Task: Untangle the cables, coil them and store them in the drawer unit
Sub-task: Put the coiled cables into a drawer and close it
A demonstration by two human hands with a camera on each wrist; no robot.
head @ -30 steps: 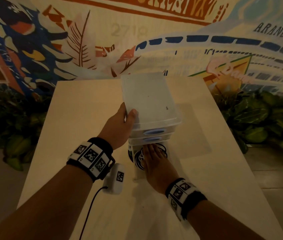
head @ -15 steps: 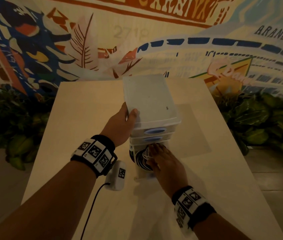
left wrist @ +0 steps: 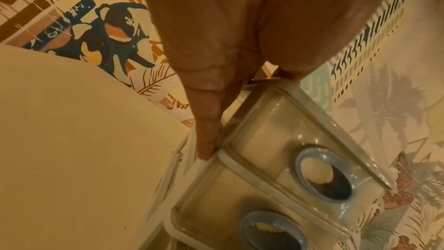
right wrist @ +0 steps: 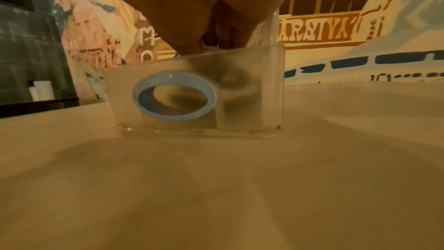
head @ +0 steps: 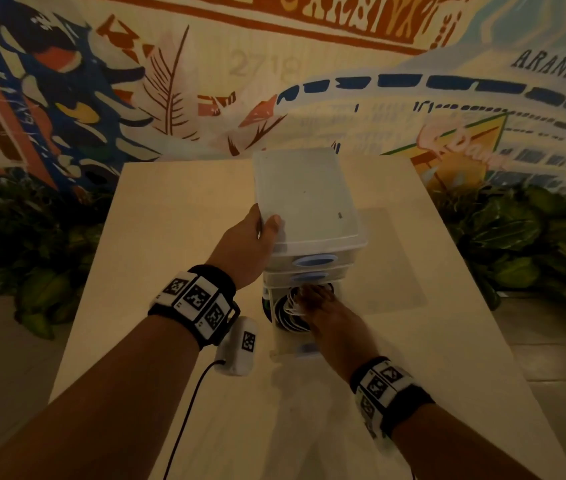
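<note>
Both forearms reached forward, bare, each wrist wrapped in a black band carrying white blocks printed with black square markers. The left hand was raised higher and further forward than the right, its back turned up, thumb laid flat on top and the other fingers pressed straight down along the side below. The right hand sat lower and nearer, palm down, wrist angled inward toward the left, fingers extended forward and dipping downward; their tips were hidden, so their curl could not be told.
</note>
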